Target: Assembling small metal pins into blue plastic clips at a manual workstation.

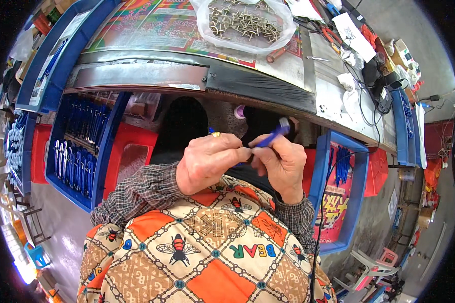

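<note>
My left hand point(210, 160) is closed in a pinch, with a yellow ring-like band on one finger. A bit of blue shows above its knuckles; what its fingertips grip is hidden. My right hand point(282, 164) meets it fingertip to fingertip over my lap. Between the right thumb and fingers is a slim blue plastic piece point(272, 137), its pale, blurred end pointing up and away to the right. On the table ahead, a clear plastic bag point(203, 31) lies spread open under a heap of small metal pins point(245, 22) with crosspieces.
A blue tray point(98, 177) of blue pieces with metal ends stands at my left on a red stool point(129, 151). At my right, another blue tray point(358, 202) holds several slim blue pieces point(343, 164). The table's edge point(260, 91) runs ahead; a dark cable point(320, 212) hangs near my right arm.
</note>
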Motion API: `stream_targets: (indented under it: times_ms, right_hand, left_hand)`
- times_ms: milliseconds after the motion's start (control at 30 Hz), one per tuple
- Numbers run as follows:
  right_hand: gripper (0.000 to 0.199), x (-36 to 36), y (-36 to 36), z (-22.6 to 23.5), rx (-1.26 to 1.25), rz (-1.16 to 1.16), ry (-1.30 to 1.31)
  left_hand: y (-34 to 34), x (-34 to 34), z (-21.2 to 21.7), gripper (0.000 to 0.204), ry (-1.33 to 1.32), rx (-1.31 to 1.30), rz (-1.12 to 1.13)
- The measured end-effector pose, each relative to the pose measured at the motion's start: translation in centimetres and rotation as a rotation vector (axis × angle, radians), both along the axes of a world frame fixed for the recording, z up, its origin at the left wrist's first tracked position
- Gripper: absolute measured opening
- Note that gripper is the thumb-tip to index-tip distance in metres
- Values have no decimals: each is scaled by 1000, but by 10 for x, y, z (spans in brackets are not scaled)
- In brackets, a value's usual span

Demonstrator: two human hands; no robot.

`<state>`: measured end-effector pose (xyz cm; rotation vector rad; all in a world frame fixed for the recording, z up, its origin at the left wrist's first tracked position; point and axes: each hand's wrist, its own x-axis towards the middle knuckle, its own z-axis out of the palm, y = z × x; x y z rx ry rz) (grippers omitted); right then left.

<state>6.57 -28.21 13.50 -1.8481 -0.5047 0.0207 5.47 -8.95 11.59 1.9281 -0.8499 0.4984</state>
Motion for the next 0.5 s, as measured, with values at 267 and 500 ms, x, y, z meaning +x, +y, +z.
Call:
stream_targets:
  times_ms: [267,500]
  right_hand:
    - [20,-4,-2,0,93,-28,140]
    - [34,-2,-2,2,248,29,75]
  left_hand:
    - [2,-2,4,39,72,-6,-118]
    - [2,-6,16,35,154,-102,-178]
